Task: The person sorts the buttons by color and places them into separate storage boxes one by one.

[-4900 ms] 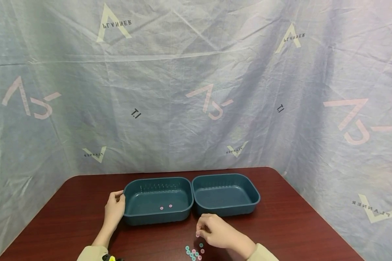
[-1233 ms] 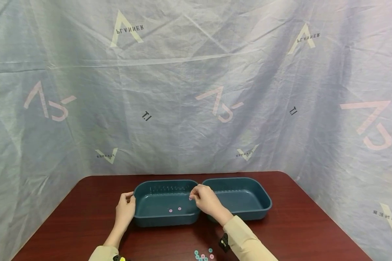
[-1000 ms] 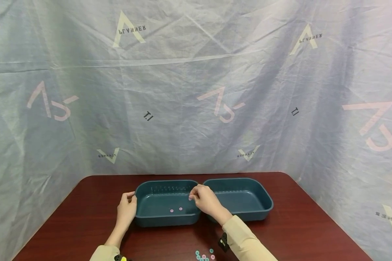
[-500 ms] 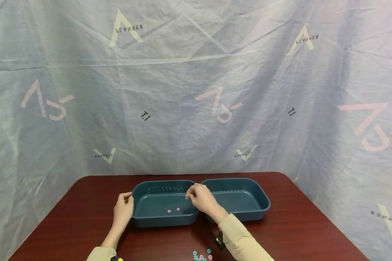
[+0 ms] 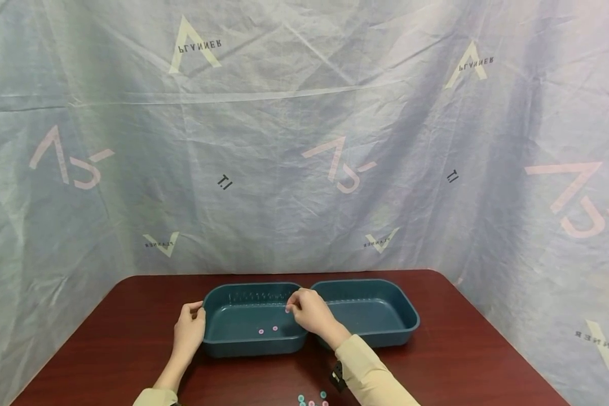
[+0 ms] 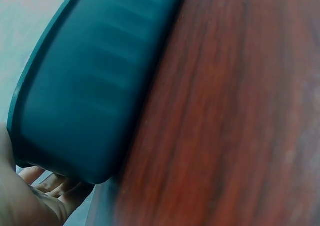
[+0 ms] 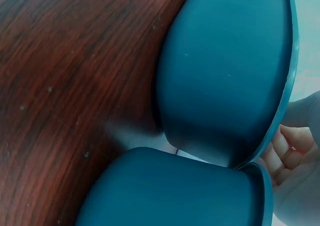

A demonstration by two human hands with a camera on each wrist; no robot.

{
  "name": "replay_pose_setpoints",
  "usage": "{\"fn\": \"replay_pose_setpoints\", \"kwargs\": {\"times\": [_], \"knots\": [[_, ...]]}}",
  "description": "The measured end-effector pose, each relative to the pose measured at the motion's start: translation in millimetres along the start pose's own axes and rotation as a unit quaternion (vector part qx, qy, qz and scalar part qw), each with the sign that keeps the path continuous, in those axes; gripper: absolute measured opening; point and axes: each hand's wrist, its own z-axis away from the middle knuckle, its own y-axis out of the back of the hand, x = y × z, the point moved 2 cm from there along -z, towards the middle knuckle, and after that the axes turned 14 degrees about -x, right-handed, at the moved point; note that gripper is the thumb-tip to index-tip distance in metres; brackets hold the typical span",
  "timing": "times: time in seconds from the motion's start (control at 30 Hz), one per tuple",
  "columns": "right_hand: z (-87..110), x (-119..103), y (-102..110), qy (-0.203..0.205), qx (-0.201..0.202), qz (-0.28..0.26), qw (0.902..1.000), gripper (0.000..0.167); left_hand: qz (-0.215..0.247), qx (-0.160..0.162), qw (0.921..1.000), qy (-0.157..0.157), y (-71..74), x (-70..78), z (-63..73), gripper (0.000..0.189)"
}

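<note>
In the head view, my left hand (image 5: 189, 327) grips the left end of a dark teal plastic basin (image 5: 254, 348). The left wrist view shows that hand (image 6: 35, 198) with the thumb at the rim and fingers around the end of the basin (image 6: 95, 70). My right hand (image 5: 313, 313) hangs over the same basin's right end, pinching a small pink button (image 5: 287, 310) between thumb and fingertips. Two pink buttons, one of them nearer the middle (image 5: 261, 331), lie on the basin floor. In the right wrist view, the right hand (image 7: 297, 186) is partly hidden beyond the rims.
A second teal basin (image 5: 375, 340) stands against the first one's right side. Several teal and pink buttons (image 5: 312, 403) lie on the dark red wooden table (image 5: 451, 349) at the front edge of the view. A grey printed cloth (image 5: 264, 225) encloses the table's back and sides.
Since the oldest frame, my right hand has moved from beside the loose buttons up over the left basin, carrying the pink button. Lately it has barely shifted. My left hand keeps its grip.
</note>
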Motion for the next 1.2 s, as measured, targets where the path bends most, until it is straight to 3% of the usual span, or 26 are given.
{"fn": "replay_pose_setpoints", "kwargs": {"times": [1.2], "knots": [[-5.5, -0.2, -3.9, 0.000, -0.004, 0.003, 1.0000, 0.009, 0.002, 0.014, 0.9999, 0.000, 0.8, 1.0, -1.9, 0.040]]}}
